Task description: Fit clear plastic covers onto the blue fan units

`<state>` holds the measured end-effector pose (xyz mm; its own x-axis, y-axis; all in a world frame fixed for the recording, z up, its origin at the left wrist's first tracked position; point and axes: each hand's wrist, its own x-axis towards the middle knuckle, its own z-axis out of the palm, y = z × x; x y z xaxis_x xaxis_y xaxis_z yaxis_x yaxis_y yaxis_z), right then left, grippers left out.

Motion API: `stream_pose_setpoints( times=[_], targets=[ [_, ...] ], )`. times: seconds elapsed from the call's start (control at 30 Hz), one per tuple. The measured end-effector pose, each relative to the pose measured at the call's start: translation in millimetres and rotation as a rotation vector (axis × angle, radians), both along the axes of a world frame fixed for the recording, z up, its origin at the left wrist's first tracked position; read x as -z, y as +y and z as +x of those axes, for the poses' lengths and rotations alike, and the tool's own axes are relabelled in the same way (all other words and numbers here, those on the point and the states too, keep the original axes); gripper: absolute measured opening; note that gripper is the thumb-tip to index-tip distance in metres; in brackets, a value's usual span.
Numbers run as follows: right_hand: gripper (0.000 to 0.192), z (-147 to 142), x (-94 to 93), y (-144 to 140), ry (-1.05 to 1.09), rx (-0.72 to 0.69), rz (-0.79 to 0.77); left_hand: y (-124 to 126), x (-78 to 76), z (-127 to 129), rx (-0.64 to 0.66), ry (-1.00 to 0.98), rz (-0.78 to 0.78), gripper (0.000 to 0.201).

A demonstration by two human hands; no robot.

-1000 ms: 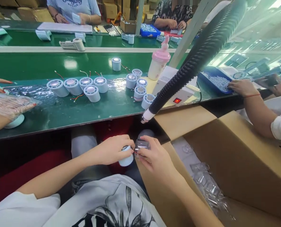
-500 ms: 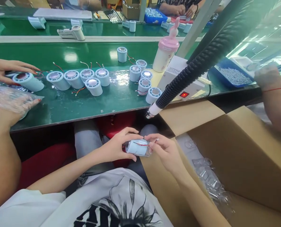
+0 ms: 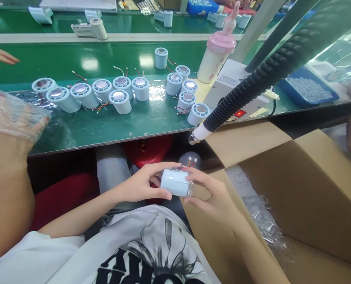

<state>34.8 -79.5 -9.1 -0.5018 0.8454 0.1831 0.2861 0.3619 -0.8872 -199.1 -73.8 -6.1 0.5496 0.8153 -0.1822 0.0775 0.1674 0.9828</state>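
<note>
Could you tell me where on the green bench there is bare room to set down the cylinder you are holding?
Bare room lies along the near edge of the green bench, in front of the left cluster of cylinders. The stretch by the right cluster and the black hose is crowded.

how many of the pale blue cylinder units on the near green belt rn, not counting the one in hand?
12 pale blue cylinder units: seven clustered at left, from to; one alone farther back; four beside the pink-capped bottle, around. The plastic bag at left may hide more.
</note>
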Motion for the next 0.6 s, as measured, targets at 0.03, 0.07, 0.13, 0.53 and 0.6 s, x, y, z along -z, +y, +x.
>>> stream_pose_setpoints(
  times=[0.03, 0.07, 0.13, 0.53, 0.6],
  targets=[
    [0.042, 0, 0.1, 0, 0.02, -0.007, -0.037, 0, -0.9, -1, 0.01, 0.007, 0.053, 0.07],
    [0.043, 0, -0.3, 1, 0.043, -0.013, -0.075, 0, -1.9, -3, 0.019, 0.006, 0.099, 0.071],
    [0.046, -1, -2.5, 1, 0.076, -0.023, -0.148, 1, -3.6, -4, 0.035, -0.001, 0.17, 0.072],
    [0.05, -5, 3.8, 3, 0.256, 0.009, -0.279, 6, -2.4, -3, 0.001, -0.108, -0.028, 0.078],
    [0.049, -7, 9.0, 4, 0.302, 0.033, -0.27, 10, -0.9, -3, -0.013, -0.11, -0.051, 0.077]
  ],
)
